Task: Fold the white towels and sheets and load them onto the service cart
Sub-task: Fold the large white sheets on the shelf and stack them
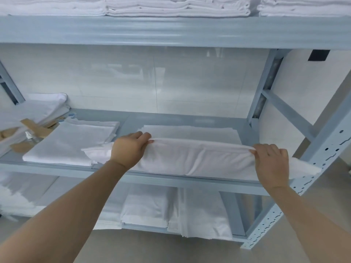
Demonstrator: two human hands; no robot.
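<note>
A white sheet (191, 158) hangs over the front edge of the middle shelf (57, 168) of a grey-blue metal rack, its upper fold raised. My left hand (129, 149) pinches the left end of that fold. The fold's right end is pinched by my right hand (271, 164). Behind the sheet lies a flat folded white sheet (190, 130). No service cart is in view.
A folded white stack (72, 143) lies left on the same shelf, beside brown paper items (32, 128) and more linen (38, 109). Folded towels (178, 7) fill the top shelf, folded linen (171, 211) the bottom one. A perforated upright (296, 186) stands at right.
</note>
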